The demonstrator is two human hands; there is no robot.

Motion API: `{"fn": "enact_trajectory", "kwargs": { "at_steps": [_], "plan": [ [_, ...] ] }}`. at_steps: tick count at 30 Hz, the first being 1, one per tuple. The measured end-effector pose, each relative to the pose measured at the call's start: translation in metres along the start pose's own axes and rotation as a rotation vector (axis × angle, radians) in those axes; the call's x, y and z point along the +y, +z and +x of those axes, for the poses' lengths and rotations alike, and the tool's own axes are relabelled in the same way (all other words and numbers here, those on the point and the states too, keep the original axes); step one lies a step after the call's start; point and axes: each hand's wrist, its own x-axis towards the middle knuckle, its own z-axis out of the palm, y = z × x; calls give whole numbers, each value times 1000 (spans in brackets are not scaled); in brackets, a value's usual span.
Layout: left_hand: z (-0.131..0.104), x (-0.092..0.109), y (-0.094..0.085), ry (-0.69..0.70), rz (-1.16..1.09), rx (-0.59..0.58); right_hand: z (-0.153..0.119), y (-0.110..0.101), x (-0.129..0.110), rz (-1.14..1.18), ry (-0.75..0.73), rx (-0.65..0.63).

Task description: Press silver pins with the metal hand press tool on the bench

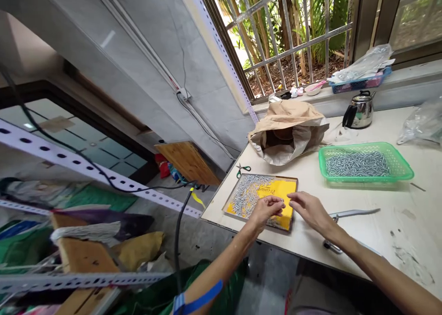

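Note:
My left hand is over a shallow tray with a yellow lining. Its fingertips pinch a small silver metal piece, which looks like a screw. A layer of similar silver screws covers the left part of the tray. Just right of the tray, my right hand has its fingers stretched toward the left hand, with nothing visible in them. Farther right stands a green plastic basket holding many more small silver pieces.
Behind the tray slumps an open brown paper bag, with green-handled scissors nearby. A long grey metal tool lies beside my right forearm. A steel kettle and a clear plastic bag stand at the back. A perforated metal rail crosses the left.

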Motion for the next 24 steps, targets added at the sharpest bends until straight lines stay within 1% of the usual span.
{"fn": "enact_trajectory", "kwargs": {
  "at_steps": [2,4,6,9,11,13,15,17,20,24],
  "plan": [
    [-10,0,14,-39,-64,-43,-2,-1,1,-18,10,-19],
    [-16,-3,29,-63,-54,-77,-18,-10,9,-38,29,-44],
    [-18,-11,46,-77,-8,-119,-44,-24,20,-69,70,-67],
    [-15,-23,73,-111,90,-197,-92,-40,38,-111,177,-125],
    [-12,-30,89,-142,165,-243,-122,-44,48,-126,254,-193],
    [-10,-34,100,-159,219,-284,-144,-43,53,-145,319,-244],
    [-10,-36,106,-189,247,-326,-156,-39,55,-164,362,-260],
    [-10,-36,110,-258,278,-351,-162,-36,56,-173,375,-265],
    [-8,-36,112,-385,342,-341,-164,-31,58,-172,370,-249],
    [-4,-38,113,-501,432,-349,-169,-26,62,-118,356,-197]
  ]
}}
